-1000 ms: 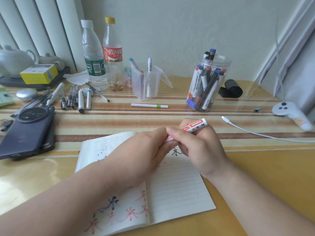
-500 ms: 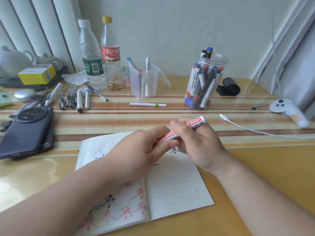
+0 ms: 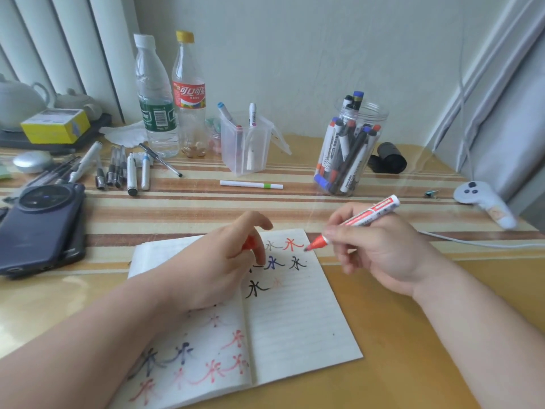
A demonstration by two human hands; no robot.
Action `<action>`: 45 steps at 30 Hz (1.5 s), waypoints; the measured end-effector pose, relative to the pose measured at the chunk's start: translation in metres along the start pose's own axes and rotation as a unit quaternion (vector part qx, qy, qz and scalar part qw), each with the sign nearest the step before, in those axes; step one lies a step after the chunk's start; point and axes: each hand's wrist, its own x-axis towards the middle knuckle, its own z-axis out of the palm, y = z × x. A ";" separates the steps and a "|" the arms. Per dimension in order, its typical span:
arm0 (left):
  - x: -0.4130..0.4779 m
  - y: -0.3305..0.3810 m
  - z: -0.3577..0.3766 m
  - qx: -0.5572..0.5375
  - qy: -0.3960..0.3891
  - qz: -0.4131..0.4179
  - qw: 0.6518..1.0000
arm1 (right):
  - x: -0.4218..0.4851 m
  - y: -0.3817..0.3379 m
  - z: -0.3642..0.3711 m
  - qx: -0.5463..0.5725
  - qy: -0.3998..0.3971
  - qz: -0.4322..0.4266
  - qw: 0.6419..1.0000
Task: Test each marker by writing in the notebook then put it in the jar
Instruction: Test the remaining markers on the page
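In the head view, the right hand (image 3: 383, 255) sits right of centre, its grip closed round the barrel of a red marker (image 3: 364, 219) that is uncapped and tilted, tail toward the upper right, tip down at the top right corner of the open notebook (image 3: 295, 320), just beside a red character; whether the tip touches the paper cannot be told. The left hand (image 3: 218, 264) rests over the notebook's fold in the middle of the frame, its grip curled on a red cap (image 3: 250, 242). The notebook lies at lower centre on the surface (image 3: 413, 335), with black, blue and red characters on both pages. The jar (image 3: 351, 149), holding many markers, stands upright in the upper right centre, well apart from both hands. A white pen (image 3: 250, 184) lies near a clear box (image 3: 247, 149), and a dark phone (image 3: 41, 225) lies at the left.
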 end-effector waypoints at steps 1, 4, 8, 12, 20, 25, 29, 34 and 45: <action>0.000 0.000 0.001 0.011 -0.010 0.003 1.000 | 0.000 0.005 0.002 -0.017 0.002 -0.015 1.000; 0.001 0.004 0.001 0.012 -0.014 0.009 1.000 | -0.003 0.024 0.009 0.002 -0.008 -0.018 1.000; 0.001 0.005 0.002 -0.006 -0.010 0.007 1.000 | -0.003 0.033 0.008 0.004 0.001 -0.015 1.000; 0.002 0.006 0.003 -0.006 -0.006 0.000 1.000 | -0.006 0.035 0.007 -0.067 0.019 -0.055 0.996; 0.002 0.006 0.003 -0.016 -0.007 0.005 1.000 | -0.012 0.032 0.010 -0.150 0.014 -0.087 0.985; 0.002 0.007 0.004 -0.014 -0.006 0.001 1.000 | -0.012 0.033 0.011 -0.170 0.014 -0.076 0.982; 0.003 0.006 0.004 -0.010 -0.006 -0.003 1.000 | -0.012 0.031 0.013 -0.173 0.015 -0.070 0.982; 0.002 0.005 0.004 -0.005 -0.008 -0.006 1.000 | -0.013 0.031 0.013 -0.167 -0.011 -0.084 0.982; 0.002 0.006 0.004 0.002 -0.007 -0.001 1.000 | -0.012 0.032 0.013 -0.188 -0.015 -0.093 0.978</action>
